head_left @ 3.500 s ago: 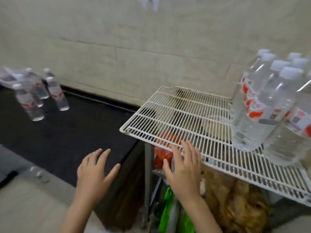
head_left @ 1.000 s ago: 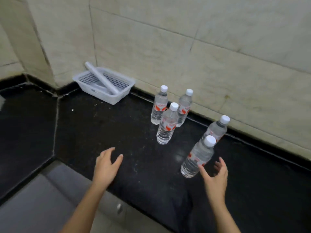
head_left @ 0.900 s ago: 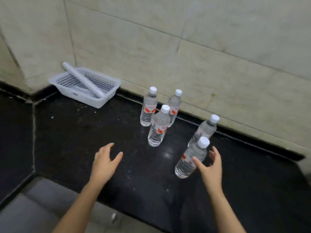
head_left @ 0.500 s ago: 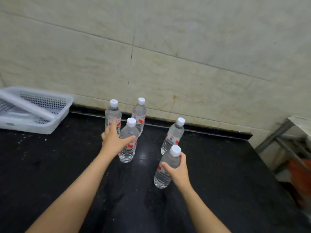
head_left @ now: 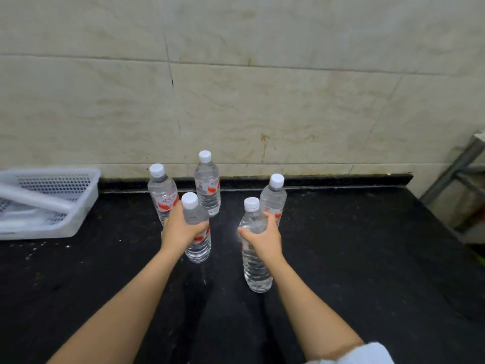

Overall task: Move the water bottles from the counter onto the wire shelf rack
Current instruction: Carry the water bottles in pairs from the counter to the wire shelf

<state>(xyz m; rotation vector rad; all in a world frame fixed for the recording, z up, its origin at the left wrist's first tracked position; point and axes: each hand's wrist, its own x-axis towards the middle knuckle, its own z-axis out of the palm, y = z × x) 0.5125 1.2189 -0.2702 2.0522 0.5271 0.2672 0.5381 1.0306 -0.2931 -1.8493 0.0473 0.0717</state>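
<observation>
Several clear water bottles with white caps and red labels stand on the black counter [head_left: 354, 258]. My left hand [head_left: 181, 229] grips the front left bottle [head_left: 195, 219] around its middle. My right hand [head_left: 263, 239] grips the front right bottle [head_left: 256, 269] just below its shoulder. Behind them stand three more: a back left bottle [head_left: 161, 193], a back middle bottle [head_left: 207, 186] and a back right bottle [head_left: 274, 197], all upright near the wall. Only the grey metal leg of the wire shelf rack [head_left: 451, 174] shows at the right edge.
A white plastic basket [head_left: 78, 206] holding a white tube sits on the counter at the left. A beige tiled wall [head_left: 262, 88] rises directly behind the bottles. The counter ends at the right, beside the rack's legs.
My left hand has closed around the front left bottle, which it was only reaching half a second ago. My right hand keeps its hold on the front right bottle. The view has moved closer.
</observation>
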